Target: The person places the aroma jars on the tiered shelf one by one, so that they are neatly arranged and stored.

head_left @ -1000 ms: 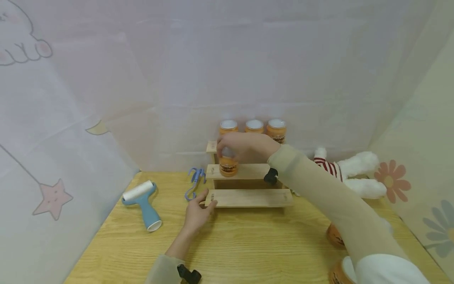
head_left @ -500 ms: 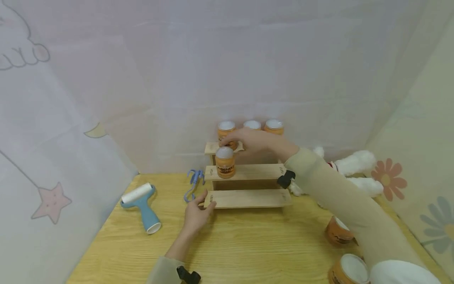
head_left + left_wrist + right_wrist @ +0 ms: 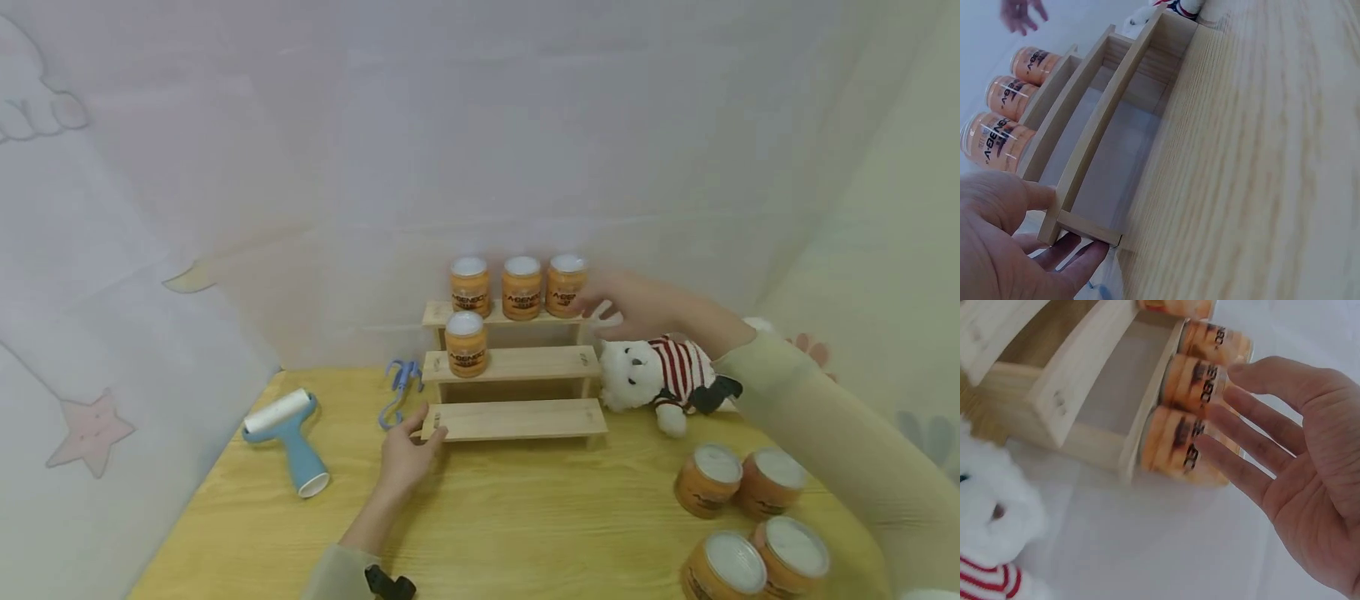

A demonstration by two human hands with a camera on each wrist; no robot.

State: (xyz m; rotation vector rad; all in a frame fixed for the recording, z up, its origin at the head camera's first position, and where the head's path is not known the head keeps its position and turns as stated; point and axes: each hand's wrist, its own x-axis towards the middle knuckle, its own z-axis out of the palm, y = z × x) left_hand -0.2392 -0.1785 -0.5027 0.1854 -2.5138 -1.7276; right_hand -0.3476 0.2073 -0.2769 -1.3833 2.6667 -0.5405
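Observation:
A three-tier wooden step rack (image 3: 517,421) stands on the table. My left hand (image 3: 407,457) grips the left end of its lowest board; in the left wrist view the thumb (image 3: 1040,195) lies over the board and the fingers curl at the side panel. One orange jar with a white lid (image 3: 467,354) sits at the left of the middle tier. Along the top tier stand three like jars, one of them a jar (image 3: 521,298) in the centre. My right hand (image 3: 637,308), blurred and holding nothing, hovers right of the top tier, fingers loosely spread.
A white plush bear in a striped top (image 3: 678,367) lies right of the rack. Several more orange jars (image 3: 708,487) stand at the front right. Left of the rack lie a blue hook (image 3: 402,387) and a blue-handled lint roller (image 3: 296,442).
My right hand has let go of the jar on the middle tier and moved off to the right. That jar stays at the left end. The left hand keeps its grip on the rack.

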